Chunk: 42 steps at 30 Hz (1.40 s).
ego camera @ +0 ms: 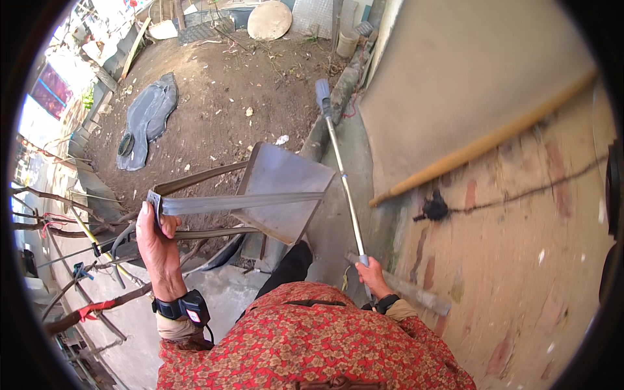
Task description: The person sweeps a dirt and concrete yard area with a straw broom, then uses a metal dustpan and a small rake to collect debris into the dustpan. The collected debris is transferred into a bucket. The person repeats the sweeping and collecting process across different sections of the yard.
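Observation:
My left hand (pixel 161 243) grips the upper end of a metal dustpan (pixel 287 192), where long flat bars meet at a small plate. The pan is raised off the ground in front of me, with nothing visible on its face. Lower right, my right hand (pixel 373 278) is closed around the metal pole of a long-handled broom (pixel 346 187). The broom slants away from me, its narrow grey head at the far end beside a concrete kerb. Both wrists wear black straps.
Bare soil (pixel 214 107) carries a crumpled grey sheet (pixel 148 119). Tangled branches (pixel 97 258) crowd the left. To the right stand a brick-patched wall (pixel 487 273) and a large panel (pixel 468 87) edged with a wooden pole. A round board (pixel 269 20) leans at the back.

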Available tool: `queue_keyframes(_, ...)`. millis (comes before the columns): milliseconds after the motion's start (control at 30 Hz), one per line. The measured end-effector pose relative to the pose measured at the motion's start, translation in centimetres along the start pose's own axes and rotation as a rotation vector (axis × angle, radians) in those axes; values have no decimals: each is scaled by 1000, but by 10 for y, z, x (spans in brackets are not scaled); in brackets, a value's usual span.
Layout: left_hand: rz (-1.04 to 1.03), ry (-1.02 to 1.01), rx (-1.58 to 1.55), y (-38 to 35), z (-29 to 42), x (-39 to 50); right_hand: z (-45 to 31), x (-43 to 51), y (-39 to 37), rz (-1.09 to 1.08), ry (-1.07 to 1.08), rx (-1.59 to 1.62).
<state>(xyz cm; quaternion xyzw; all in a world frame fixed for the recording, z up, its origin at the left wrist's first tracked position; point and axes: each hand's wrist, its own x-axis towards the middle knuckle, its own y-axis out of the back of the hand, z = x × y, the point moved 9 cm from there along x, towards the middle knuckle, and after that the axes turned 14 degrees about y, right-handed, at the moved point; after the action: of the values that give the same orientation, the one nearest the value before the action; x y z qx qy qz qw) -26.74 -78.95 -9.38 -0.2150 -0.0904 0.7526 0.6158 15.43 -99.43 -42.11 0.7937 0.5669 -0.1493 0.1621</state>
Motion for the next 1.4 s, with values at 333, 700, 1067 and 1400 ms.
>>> queue_keyframes(333, 311, -58, 73, 31, 5, 105, -94, 148, -30, -228, -80, -265)
queue_keyframes(700, 756, -179, 84, 91, 28, 108, -121, 289, -107, -575, -311, -452)
queue_keyframes(1067, 1090, -291, -68, 113, 46, 88, -207, 350, -156, -953, -259, -522)
queue_keyframes(1400, 1136, -246, -119, 149, 23, 84, -148, 408, -284, -1212, -198, -783)
